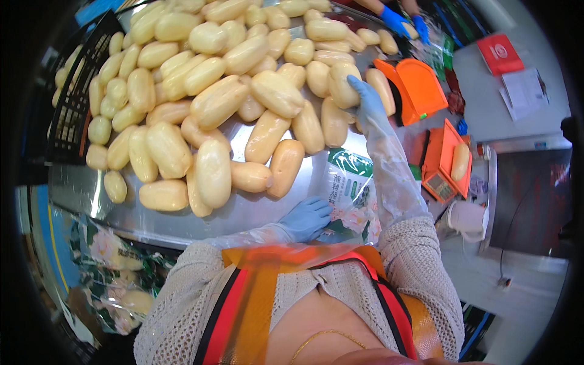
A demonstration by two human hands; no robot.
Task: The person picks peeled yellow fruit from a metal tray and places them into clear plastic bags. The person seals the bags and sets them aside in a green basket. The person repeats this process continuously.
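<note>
My right hand point(365, 93), in a blue glove and a clear plastic sleeve, grips a pale peeled lotus root segment point(344, 85) at the right side of the pile; part of its grip is hidden. Near the front edge of the steel table point(178, 226), my left hand point(308, 219), also gloved in blue, lies with its fingertips on the left edge of a printed plastic bag point(351, 187). Whether those fingers pinch the bag is not visible. The bag lies flat, partly under my right forearm. Many more lotus root segments point(212, 173) are heaped across the table.
Two orange scales point(419, 91) point(441, 165) stand to the right; the nearer carries one lotus root point(460, 162). A black crate point(82, 91) borders the pile's left. Filled bags point(121, 283) lie lower left. Across the table, another person's blue-gloved hands point(396, 22) work. A white pitcher point(466, 219) stands right.
</note>
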